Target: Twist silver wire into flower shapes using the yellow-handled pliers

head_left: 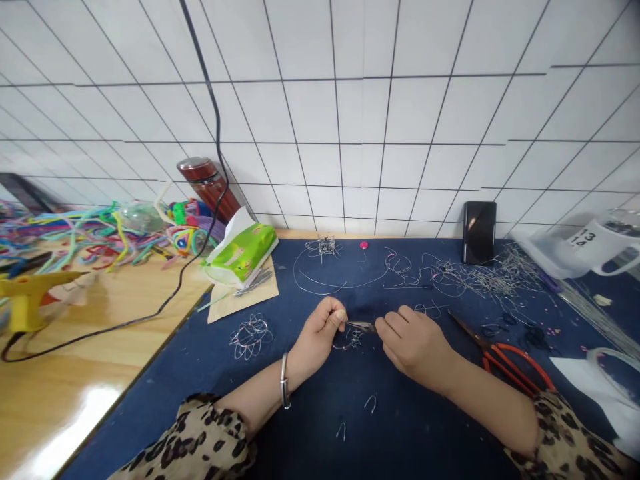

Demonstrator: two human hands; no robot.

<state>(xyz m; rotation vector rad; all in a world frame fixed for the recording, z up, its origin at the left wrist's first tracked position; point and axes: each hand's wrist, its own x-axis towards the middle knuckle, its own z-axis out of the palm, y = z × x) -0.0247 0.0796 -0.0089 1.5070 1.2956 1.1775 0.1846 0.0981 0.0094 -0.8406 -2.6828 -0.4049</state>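
My left hand [325, 331] is closed in a pinch on a small piece of bent wirework [354, 340] with pink beads, which hangs just below the fingertips. From the right, my right hand [414, 343] wraps round a pair of small pliers [364, 326]. Their narrow jaws reach to the left fingertips, at the wire; the handles are hidden in the palm. On the blue mat [300, 427], left of my left hand, lies a looped wire flower shape [251, 337]. Two short bent wire bits, one a hook [371, 403], lie nearer to me.
Orange-handled scissors [520, 367] lie by my right forearm, near a tangle of wires [495, 273]. A phone [479, 233] leans on the tiled wall. Tissues [245, 250], a red flask [210, 187], a yellow glue gun [30, 297] and pipe cleaners [100, 233] are left; a white mug [595, 243] stands right.
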